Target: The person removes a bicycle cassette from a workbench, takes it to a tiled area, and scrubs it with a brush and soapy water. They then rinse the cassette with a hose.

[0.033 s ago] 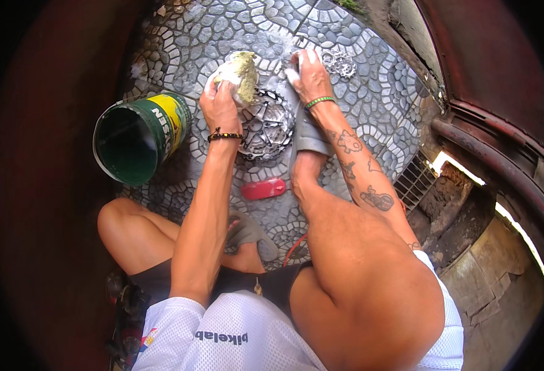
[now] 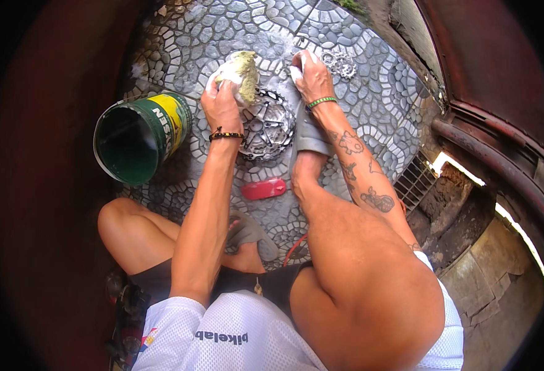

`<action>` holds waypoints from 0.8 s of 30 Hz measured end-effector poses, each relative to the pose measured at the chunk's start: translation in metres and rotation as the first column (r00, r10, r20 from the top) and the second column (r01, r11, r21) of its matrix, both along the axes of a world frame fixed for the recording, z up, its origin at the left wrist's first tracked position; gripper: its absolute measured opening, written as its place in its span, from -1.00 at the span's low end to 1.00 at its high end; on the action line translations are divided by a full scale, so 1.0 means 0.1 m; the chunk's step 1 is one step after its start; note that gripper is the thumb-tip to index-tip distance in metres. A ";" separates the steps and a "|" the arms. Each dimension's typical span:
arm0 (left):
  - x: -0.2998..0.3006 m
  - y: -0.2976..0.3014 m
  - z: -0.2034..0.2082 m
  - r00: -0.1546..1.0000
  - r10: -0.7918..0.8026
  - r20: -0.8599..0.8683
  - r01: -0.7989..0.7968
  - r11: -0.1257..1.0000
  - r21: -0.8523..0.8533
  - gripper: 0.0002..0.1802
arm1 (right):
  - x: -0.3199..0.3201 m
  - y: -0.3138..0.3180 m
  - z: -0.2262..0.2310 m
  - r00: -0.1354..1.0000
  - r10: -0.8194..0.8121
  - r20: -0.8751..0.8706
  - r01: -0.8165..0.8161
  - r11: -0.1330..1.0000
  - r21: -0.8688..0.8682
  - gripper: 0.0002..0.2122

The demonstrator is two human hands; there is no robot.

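My left hand [image 2: 221, 104] is closed on a yellowish sponge [image 2: 245, 73] covered in white suds. Below and right of the sponge, a bicycle cassette [image 2: 267, 127] with toothed rings lies on the stone paving, wet and partly hidden by the sponge and hand. My right hand [image 2: 314, 77] is wet with foam, its fingers curled in beyond my right shoe [image 2: 311, 136]. What those fingers hold, if anything, I cannot make out. Just past them lies a smaller toothed sprocket [image 2: 339, 63] with suds on it.
A green bucket [image 2: 174, 117] with a yellow band lies tilted at the left, its mouth toward me. A red oblong object [image 2: 264, 189] is on the paving between my feet. A floor grate [image 2: 415, 180] and a dark red metal frame [image 2: 494, 142] border the right side.
My right hand has shifted very slightly, its fingers curling in a little more. My left hand and the sponge stay nearly in place.
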State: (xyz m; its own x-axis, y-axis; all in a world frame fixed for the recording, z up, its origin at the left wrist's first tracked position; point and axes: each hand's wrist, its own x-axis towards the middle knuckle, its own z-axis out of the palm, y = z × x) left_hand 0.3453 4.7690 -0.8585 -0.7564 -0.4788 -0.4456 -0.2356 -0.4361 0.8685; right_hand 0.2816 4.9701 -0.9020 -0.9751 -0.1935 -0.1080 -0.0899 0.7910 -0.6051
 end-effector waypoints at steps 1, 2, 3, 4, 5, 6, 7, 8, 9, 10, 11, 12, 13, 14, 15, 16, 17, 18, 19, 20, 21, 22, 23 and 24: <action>-0.02 -0.01 0.00 1.000 -0.021 0.008 0.022 0.999 -0.043 -0.63 | 0.03 -0.03 0.02 0.998 -0.037 -0.047 0.038 0.999 0.017 -0.67; -0.02 -0.01 0.01 0.998 -0.063 0.018 0.065 0.994 -0.085 -0.62 | 0.05 -0.05 0.05 0.997 -0.055 -0.048 0.052 0.997 -0.058 -0.71; -0.05 0.02 0.04 0.994 -0.109 0.025 0.111 0.987 -0.120 -0.60 | 0.05 -0.03 0.04 0.996 -0.076 -0.051 0.069 0.990 -0.127 -0.74; -0.09 0.05 0.08 0.988 -0.154 0.033 0.157 0.975 -0.155 -0.59 | 0.04 -0.01 0.04 0.994 -0.097 -0.053 0.085 0.977 -0.195 -0.78; -0.14 0.07 0.01 0.974 -0.223 -0.030 0.199 0.915 -0.352 -0.56 | 0.03 -0.02 0.02 0.981 -0.196 0.012 0.186 0.907 -0.379 -0.85; -0.13 0.14 0.06 0.953 -0.301 -0.036 0.248 0.843 -0.477 -0.56 | 0.06 -0.06 0.05 0.961 -0.218 0.171 0.276 0.813 -0.513 -0.85; -0.11 0.24 0.17 0.927 -0.374 -0.031 0.284 0.752 -0.594 -0.55 | 0.08 -0.12 0.14 0.922 -0.206 0.328 0.374 0.692 -0.617 -0.84; -0.10 0.33 0.27 0.895 -0.446 -0.014 0.310 0.644 -0.699 -0.55 | 0.09 -0.19 0.24 0.865 -0.165 0.475 0.480 0.552 -0.682 -0.83; -0.05 0.38 0.25 0.822 -0.569 0.041 0.260 0.310 -0.915 -0.55 | 0.06 -0.27 0.35 0.916 -0.269 0.299 0.396 0.733 -0.553 -0.85; 0.01 0.38 0.24 0.797 -0.601 0.061 0.257 0.245 -0.935 -0.55 | 0.04 -0.25 0.33 0.909 -0.269 0.319 0.409 0.730 -0.548 -0.85; 0.09 0.37 0.23 0.771 -0.631 0.083 0.250 0.180 -0.951 -0.56 | 0.02 -0.20 0.30 0.901 -0.270 0.338 0.422 0.726 -0.543 -0.85; 0.13 0.35 0.21 0.745 -0.658 0.107 0.240 0.114 -0.964 -0.56 | -0.01 -0.19 0.34 0.894 -0.271 0.357 0.434 0.723 -0.538 -0.84; 0.15 0.25 0.19 0.697 -0.684 0.217 0.329 0.035 -0.944 -0.56 | 0.02 -0.20 0.44 0.794 -0.261 0.549 0.600 0.488 -0.634 -0.85; 0.15 0.21 0.16 0.739 -0.648 0.185 0.325 0.103 -0.940 -0.53 | 0.02 -0.19 0.43 0.799 -0.250 0.547 0.592 0.485 -0.644 -0.85; 0.14 0.20 0.22 0.775 -0.612 0.156 0.323 0.172 -0.931 -0.50 | 0.05 -0.15 0.43 0.801 -0.243 0.547 0.589 0.481 -0.649 -0.86; 0.12 0.20 0.27 0.810 -0.572 0.130 0.317 0.239 -0.918 -0.47 | 0.08 -0.12 0.43 0.802 -0.236 0.548 0.587 0.478 -0.654 -0.86; 0.05 0.25 0.31 0.808 -0.589 0.031 0.225 0.260 -0.939 -0.47 | 0.09 -0.13 0.41 0.785 -0.229 0.576 0.605 0.483 -0.632 -0.85; 0.04 0.27 0.31 0.767 -0.642 0.011 0.224 0.250 -0.942 -0.47 | 0.05 -0.15 0.43 0.822 -0.197 0.535 0.560 0.456 -0.692 -0.85; 0.04 0.29 0.31 0.721 -0.693 -0.008 0.222 0.242 -0.945 -0.48 | 0.03 -0.11 0.34 0.884 -0.261 0.388 0.463 0.599 -0.653 -0.83; 0.03 0.32 0.32 0.671 -0.741 -0.029 0.219 0.235 -0.947 -0.48 | 0.02 -0.07 0.27 0.929 -0.294 0.225 0.370 0.729 -0.576 -0.82; 0.06 0.27 0.34 0.744 -0.668 -0.003 0.258 0.291 -0.921 -0.50 | 0.02 -0.08 0.40 0.877 -0.265 0.401 0.478 0.580 -0.660 -0.79; 0.04 0.22 0.34 0.836 -0.546 -0.059 0.240 0.461 -0.854 -0.52 | 0.02 -0.09 0.56 0.804 -0.199 0.560 0.587 0.414 -0.696 -0.75; 0.00 0.16 0.34 0.905 -0.419 -0.066 0.301 0.744 -0.596 -0.53 | -0.01 -0.04 0.37 0.770 -0.101 0.630 0.637 0.161 -0.754 -0.72; -0.05 0.12 0.32 0.956 -0.293 -0.020 0.279 0.927 -0.251 -0.55 | -0.01 -0.04 0.42 0.760 -0.054 0.648 0.649 0.120 -0.751 -0.69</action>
State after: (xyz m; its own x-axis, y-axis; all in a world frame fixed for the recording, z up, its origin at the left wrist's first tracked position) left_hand 0.3403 4.7805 -0.8267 -0.8977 -0.3267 -0.2957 -0.2667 -0.1313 0.9548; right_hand 0.2810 4.9665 -0.8596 -0.8625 -0.0775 -0.5002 0.4675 -0.5004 -0.7287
